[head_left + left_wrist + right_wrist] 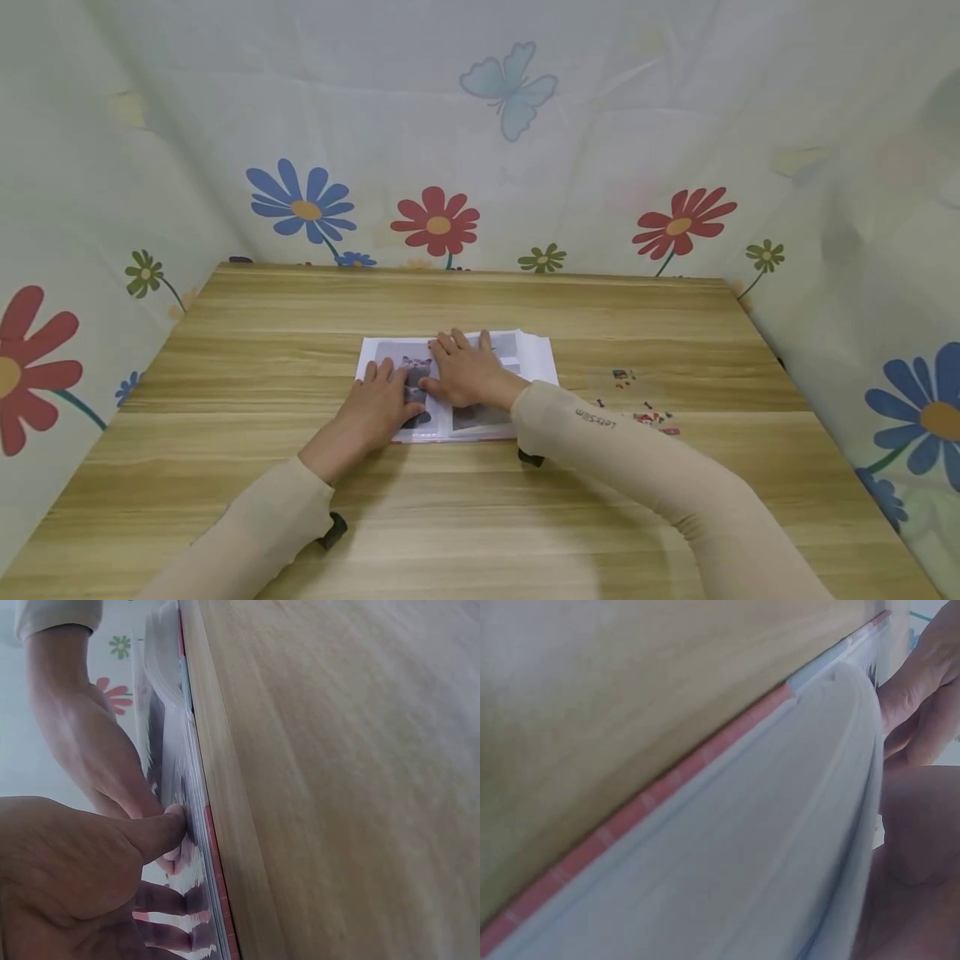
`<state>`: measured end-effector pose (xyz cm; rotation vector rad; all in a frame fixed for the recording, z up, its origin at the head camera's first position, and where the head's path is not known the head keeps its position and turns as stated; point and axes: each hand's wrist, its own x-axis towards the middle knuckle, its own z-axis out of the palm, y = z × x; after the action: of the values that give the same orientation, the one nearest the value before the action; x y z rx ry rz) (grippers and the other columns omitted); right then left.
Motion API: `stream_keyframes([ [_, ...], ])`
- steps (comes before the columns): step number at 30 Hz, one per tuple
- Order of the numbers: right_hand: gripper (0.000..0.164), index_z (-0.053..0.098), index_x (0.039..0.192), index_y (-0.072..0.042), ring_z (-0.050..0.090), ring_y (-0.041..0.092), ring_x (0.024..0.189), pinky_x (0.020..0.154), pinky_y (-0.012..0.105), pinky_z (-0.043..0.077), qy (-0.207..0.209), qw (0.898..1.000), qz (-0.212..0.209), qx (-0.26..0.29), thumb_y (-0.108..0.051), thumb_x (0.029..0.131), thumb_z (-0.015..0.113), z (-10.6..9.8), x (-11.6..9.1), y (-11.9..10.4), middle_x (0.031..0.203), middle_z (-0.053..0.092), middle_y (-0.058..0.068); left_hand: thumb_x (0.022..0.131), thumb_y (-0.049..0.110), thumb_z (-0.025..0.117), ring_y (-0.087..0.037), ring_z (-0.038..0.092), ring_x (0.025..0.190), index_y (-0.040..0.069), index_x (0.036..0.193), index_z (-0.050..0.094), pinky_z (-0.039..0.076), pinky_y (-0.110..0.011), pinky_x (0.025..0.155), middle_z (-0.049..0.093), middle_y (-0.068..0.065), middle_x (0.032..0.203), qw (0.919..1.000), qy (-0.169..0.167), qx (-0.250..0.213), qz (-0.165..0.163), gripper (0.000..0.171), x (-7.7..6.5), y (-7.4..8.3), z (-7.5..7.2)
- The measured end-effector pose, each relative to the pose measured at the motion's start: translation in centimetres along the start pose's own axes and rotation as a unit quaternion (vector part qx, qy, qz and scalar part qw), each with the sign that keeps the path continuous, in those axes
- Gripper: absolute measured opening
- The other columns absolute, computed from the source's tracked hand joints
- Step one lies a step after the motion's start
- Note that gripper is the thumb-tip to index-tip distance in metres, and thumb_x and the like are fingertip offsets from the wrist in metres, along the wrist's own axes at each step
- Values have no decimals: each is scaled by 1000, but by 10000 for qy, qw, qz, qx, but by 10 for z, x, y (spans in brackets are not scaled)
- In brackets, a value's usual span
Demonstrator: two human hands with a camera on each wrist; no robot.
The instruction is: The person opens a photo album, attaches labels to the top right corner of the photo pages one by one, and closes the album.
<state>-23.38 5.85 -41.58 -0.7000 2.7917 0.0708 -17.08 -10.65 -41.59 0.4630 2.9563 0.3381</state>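
Note:
An open photo album (538,357) with glossy page sleeves and a red-edged cover (660,789) lies on the wooden table. On its left page shows a picture of a grey cat (417,364), partly hidden by the hands. My left hand (373,402) rests on that page, fingers extended and thumb toward the picture's lower part. Across the fold and onto the right page lies my right hand (471,372), its fingers spread and pressing down. Thick, bowed page edges (780,802) fill the right wrist view.
Small colourful stickers (652,418) on a clear sheet lie on the table right of the album, beside my right sleeve (600,442). A flower-printed curtain (375,125) surrounds the table (262,333) at the back and both sides.

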Motion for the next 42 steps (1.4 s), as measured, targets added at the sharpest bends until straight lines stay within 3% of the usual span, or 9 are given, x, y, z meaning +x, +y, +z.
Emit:
stream_keyframes([
  [9,78,33,160,-18,20,29,161,125,70,16,-118,9999,7,120,-67,101,43,-4,5,6,171,27,3,100,38,64,-49,47,126,-11,140,49,46,-68,104,49,-32,136,10000,-1,25,-20,65,0,1,2],
  [15,76,31,160,-11,19,28,162,126,69,16,-54,9997,9,250,-55,102,51,-9,-1,5,172,24,8,100,38,64,-49,47,124,-11,139,50,47,-67,103,50,-31,133,10000,-75,23,-8,64,0,2,2],
  [19,71,28,162,-10,19,27,162,126,68,17,-141,9998,-130,-65,-51,106,45,-7,-6,1,172,23,8,100,39,64,-48,47,126,-10,139,50,47,-67,104,50,-30,133,9999,-123,17,-75,65,1,1,0],
  [24,73,24,164,-11,16,27,162,127,68,15,-312,9990,-171,-268,-54,107,38,-6,-6,2,173,20,6,101,39,63,-49,46,128,-11,141,48,46,-67,105,48,-31,136,9997,-220,29,-89,65,1,0,-2],
  [34,87,22,164,-12,17,28,162,128,66,14,-486,9985,-236,-84,-67,100,44,-16,6,18,173,21,5,101,40,63,-47,47,125,-10,141,48,46,-67,105,49,-30,136,9997,-200,99,-68,66,3,0,-3],
  [42,93,20,165,-13,15,31,162,128,65,15,-616,9976,-164,265,-70,97,48,-19,8,23,174,17,5,98,43,66,-40,52,111,-9,134,55,53,-57,94,55,-24,121,9995,-67,306,-3,64,3,-1,-3],
])
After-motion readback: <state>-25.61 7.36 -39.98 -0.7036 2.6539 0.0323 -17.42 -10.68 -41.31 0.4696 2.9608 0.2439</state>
